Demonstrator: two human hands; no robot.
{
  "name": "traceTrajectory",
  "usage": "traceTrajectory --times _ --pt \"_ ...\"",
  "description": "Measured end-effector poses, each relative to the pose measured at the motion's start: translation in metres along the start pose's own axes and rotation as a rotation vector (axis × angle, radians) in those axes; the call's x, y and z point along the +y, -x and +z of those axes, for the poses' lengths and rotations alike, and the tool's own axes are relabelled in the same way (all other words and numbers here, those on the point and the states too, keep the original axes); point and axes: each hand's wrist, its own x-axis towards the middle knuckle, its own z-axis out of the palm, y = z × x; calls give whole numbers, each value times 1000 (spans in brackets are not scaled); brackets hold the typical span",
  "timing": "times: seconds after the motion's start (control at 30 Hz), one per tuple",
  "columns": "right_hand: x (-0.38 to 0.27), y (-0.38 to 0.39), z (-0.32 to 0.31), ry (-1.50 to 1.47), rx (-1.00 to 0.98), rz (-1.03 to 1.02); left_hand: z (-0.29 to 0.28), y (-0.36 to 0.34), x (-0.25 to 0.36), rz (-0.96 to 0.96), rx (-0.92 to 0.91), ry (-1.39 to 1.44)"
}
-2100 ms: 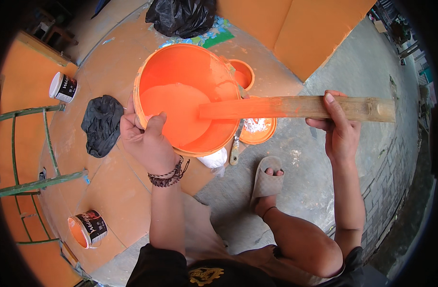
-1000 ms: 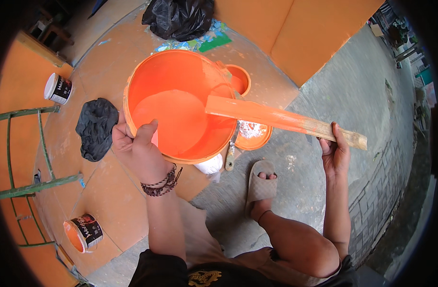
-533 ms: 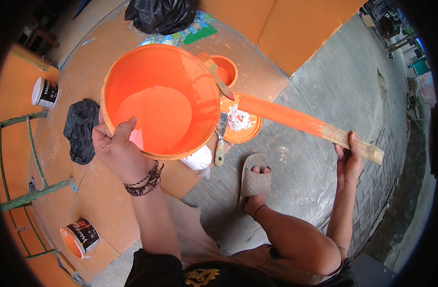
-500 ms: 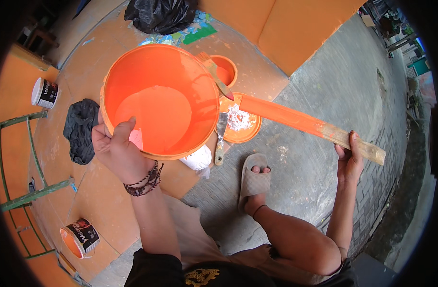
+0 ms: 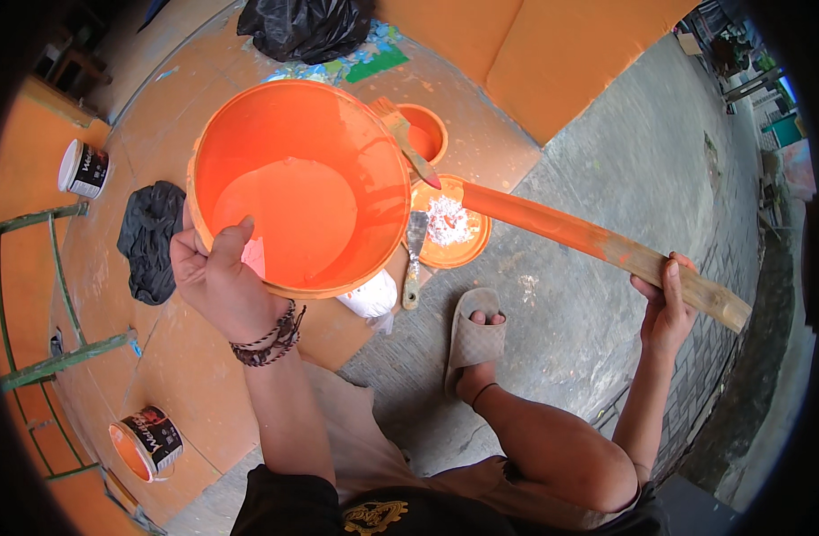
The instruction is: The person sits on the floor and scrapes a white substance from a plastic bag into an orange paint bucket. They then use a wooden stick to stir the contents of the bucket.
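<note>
My left hand [image 5: 226, 263] grips the near left rim of a large orange bucket [image 5: 365, 116], thumb over the inside edge. The bucket is tilted toward me, with orange paint [image 5: 293, 205] pooled in it. Out to the right, my right hand [image 5: 668, 304] is closed round the bare end of a wooden stick [image 5: 561, 230], whose far half is coated in orange paint. The coated end hangs over an orange lid [image 5: 445, 257] holding white flakes. A paintbrush [image 5: 409, 147] rests across a small orange paint pot [image 5: 423, 129]. A putty knife [image 5: 414, 259] lies beside the lid.
A black plastic bag [image 5: 304, 27] sits at the far edge by paint scraps. Dark crumpled cloth [image 5: 150, 241], two small paint tubs [image 5: 86, 170] [image 5: 150, 442] and a green metal frame [image 5: 65, 362] are on the left. An orange wall panel [image 5: 570, 62] stands at the back. My sandalled foot [image 5: 478, 330] is on the concrete.
My right hand has moved a little to the right with the stick, drawing its coated end away from the bucket and turning it. The bucket and left hand have barely moved.
</note>
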Motion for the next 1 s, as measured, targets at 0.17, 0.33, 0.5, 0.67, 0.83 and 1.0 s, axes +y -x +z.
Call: traceTrajectory --times 0.17,0.33,0.5,0.67,0.83,1.0 --pt "-7 2 6 20 -18 -38 -3 -3 0 19 -17 30" --pt "-10 3 4 33 15 -76 -9 -5 2 36 -25 25" --pt "-14 4 4 15 7 -90 -10 -4 6 36 -20 29" --pt "-19 7 3 14 -30 -89 -13 -2 10 39 -19 21" --pt "-21 8 4 16 -17 -115 -11 1 12 39 -21 32" --pt "-17 7 1 7 -23 -91 -9 2 12 40 -12 7"
